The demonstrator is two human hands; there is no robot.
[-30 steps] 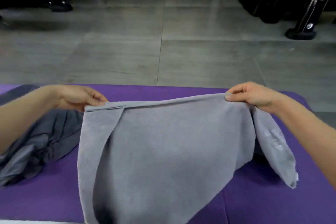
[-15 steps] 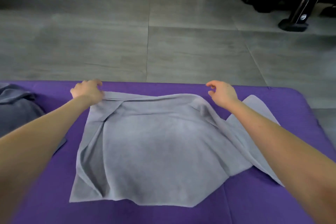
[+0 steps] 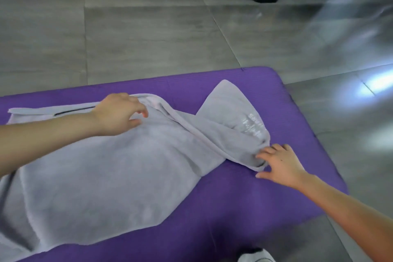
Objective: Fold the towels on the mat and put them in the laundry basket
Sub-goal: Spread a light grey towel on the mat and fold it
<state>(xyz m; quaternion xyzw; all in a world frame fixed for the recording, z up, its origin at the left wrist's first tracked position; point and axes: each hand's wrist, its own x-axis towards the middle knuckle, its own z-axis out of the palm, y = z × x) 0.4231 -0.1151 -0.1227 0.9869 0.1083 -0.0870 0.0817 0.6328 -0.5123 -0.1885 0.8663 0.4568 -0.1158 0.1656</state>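
Head view: pale grey terry towel point(image 3: 117, 176) spread on purple foam mat point(image 3: 234, 208), right end twisted. Left hand point(image 3: 119, 112) rested on far hem, fingers loosely curled, nothing pinched. Right hand point(image 3: 280, 164) splayed wide against bunched corner. Corner best pinched, untwisted, drawn rightward flat before halving.

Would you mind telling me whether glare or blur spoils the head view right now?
Head view: bright glare washes the floor at right; head view: mild motion blur softens the towel, left hand and right hand; head view: wide-angle distortion bows the far edge of the mat.
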